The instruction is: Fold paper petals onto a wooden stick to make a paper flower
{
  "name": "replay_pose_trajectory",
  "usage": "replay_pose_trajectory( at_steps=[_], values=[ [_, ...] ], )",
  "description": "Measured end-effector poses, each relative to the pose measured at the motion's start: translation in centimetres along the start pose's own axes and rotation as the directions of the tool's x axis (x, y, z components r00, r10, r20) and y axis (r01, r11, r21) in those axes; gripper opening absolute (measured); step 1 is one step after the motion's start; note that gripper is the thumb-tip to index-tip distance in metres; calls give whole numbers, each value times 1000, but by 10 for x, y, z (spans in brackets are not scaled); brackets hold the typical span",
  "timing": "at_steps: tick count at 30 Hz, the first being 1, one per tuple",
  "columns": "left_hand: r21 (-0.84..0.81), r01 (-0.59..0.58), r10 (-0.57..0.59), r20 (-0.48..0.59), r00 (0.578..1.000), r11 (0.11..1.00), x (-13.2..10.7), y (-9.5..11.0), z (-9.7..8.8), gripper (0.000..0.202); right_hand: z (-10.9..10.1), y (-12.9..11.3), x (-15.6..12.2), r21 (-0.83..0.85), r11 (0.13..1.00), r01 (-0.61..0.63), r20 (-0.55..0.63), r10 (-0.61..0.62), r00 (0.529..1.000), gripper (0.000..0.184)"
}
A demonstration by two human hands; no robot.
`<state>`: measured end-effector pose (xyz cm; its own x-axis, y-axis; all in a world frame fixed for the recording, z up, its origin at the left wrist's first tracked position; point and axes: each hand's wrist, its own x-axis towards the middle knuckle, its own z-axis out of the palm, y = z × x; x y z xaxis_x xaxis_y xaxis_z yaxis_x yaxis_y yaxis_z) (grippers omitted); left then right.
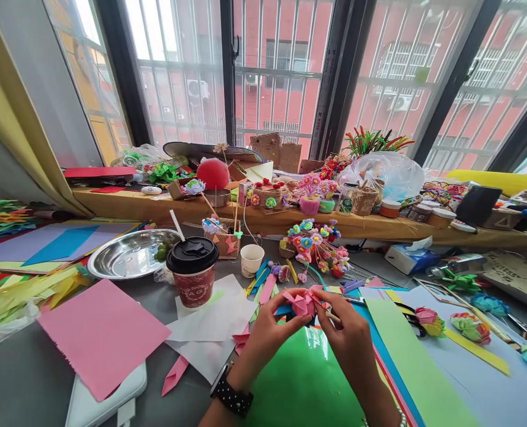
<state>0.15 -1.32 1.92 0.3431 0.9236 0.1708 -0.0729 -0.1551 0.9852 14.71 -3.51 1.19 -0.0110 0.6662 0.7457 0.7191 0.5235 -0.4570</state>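
My left hand (pixel 265 335) and my right hand (pixel 350 338) meet over the table, both pinched on a small folded pink paper flower (pixel 304 303). A thin wooden stick pokes out beside the right fingers. The left wrist wears a black dotted watch band (pixel 232 396). Under the hands lies a glossy green sheet (pixel 301 385). A light green sheet (pixel 417 367) lies just to the right.
A lidded red paper cup with straw (pixel 193 271) stands left of the hands, behind it a steel tray (pixel 127 255) and a small white cup (pixel 251 260). A pink sheet (pixel 103 335) lies at left. Paper flower bouquets (pixel 316 246), baskets and craft clutter crowd the window ledge (pixel 156 207).
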Motion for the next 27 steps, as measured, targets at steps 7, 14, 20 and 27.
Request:
replay_pose_trajectory(
  at_steps=[7, 14, 20, 27],
  values=[
    [138, -181, 186, -28, 982, 974, -3, 1, 3, 40, -1, 3, 1, -2, 998, 68, 8, -68, 998, 24],
    [151, -149, 152, -7, 988, 977, -4, 0, 3, 41, -1, -7, 3, -8, 998, 61, -48, -62, 997, 21],
    [157, -134, 139, -22, 990, 979, -4, 7, -3, 32, 1, -2, 1, -152, 976, 156, -72, -168, 983, 22],
    [384, -196, 239, -68, 969, 902, -2, 8, -8, 17, 1, 1, -3, -172, 969, 177, 13, -177, 984, 22]
  ],
)
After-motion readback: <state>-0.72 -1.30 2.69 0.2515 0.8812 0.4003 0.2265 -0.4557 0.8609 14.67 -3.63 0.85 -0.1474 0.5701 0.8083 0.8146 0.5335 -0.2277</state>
